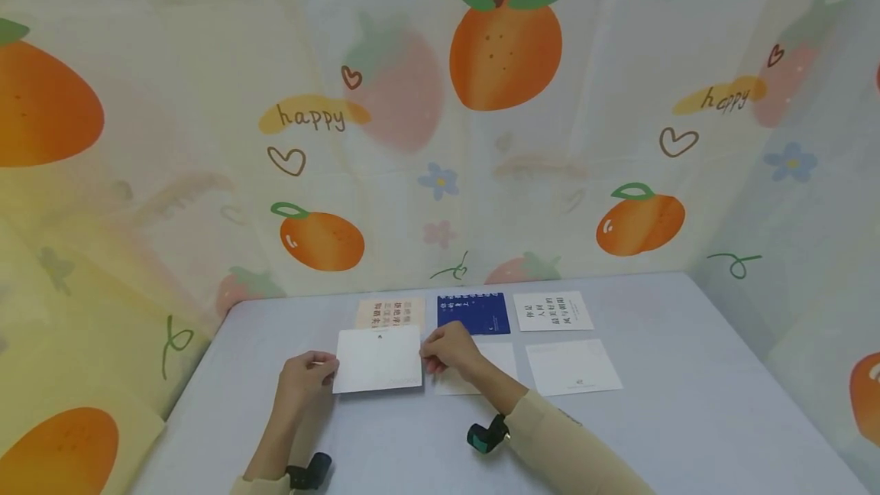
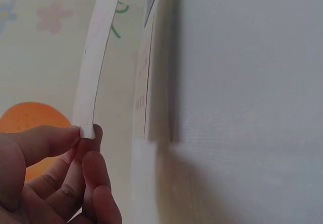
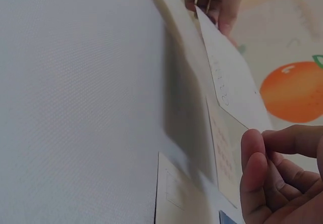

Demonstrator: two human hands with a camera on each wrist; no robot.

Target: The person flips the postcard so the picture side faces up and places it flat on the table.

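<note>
Holding a white card (image 1: 379,361) raised off the worktop (image 1: 687,411) looks like the step in hand; the next move calls for both grips to travel evenly, lest it bend. The left grip (image 1: 302,376) pinches its left edge, the right grip (image 1: 454,351) its right, so it spans between them, nearer the worktop's left edge, partly hiding a peach card (image 1: 390,313) towards the far edge.

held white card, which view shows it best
Head view: nearly the whole face of the held white card shows. The left wrist view gives a narrow, near edge-on strip; the right wrist view, a slanted, foreshortened face.
</note>
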